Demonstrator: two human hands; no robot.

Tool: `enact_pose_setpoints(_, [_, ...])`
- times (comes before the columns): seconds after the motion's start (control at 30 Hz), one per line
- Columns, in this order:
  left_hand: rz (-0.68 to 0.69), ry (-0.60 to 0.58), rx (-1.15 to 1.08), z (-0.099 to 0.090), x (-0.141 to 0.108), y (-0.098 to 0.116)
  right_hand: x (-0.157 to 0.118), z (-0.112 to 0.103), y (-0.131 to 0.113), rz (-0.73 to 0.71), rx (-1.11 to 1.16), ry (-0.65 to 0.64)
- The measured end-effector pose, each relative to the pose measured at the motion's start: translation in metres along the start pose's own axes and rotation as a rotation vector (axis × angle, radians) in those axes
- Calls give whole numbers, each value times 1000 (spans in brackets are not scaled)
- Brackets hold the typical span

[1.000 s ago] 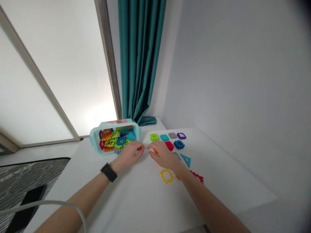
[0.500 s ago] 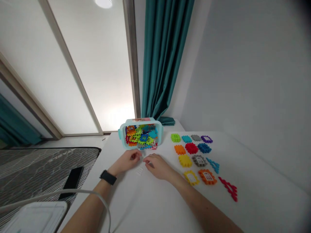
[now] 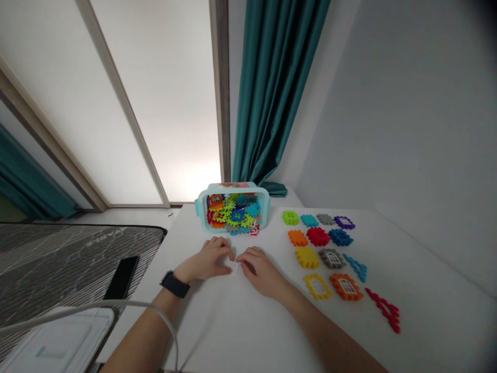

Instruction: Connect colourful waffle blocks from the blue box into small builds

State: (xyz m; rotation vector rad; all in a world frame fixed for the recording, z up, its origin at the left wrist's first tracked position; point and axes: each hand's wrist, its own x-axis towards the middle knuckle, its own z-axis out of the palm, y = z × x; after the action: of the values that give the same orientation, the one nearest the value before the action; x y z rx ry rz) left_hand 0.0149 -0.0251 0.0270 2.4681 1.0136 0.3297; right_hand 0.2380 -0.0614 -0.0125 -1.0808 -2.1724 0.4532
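Looking down past a teal curtain (image 3: 275,88) onto a white tabletop (image 3: 186,233). Cupping a small white plastic piece (image 3: 234,267) mid-tabletop between the left hand (image 3: 205,260) and right hand (image 3: 262,270), both partly curled, fingertips at its edges, firmness of grip impossible to tell. Showing thirteen interlocking plastic pieces (image 3: 318,237) already lying in four rows to the right, with many more heaped inside a pale teal plastic box (image 3: 265,207) just ahead of the hands. Wearing a black wristwatch (image 3: 174,284) on the left wrist.
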Motion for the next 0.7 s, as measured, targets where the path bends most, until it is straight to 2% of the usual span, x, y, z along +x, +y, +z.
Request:
enact_pose_setpoints(0.17, [-2,59,22,14,7,5,-1,-2,-2,26,-13,14])
enact_pose_setpoints(0.37, [-53,193,90,32,16,3,-3,-4,3,82,-35,39])
enact_pose_setpoints(0.53, [-61,261,120,35,18,0,-2,-4,10,115,-22,78])
enact_pose_setpoints(0.7, [-65,370,57,33,18,-4,1,-3,9,110,-11,74])
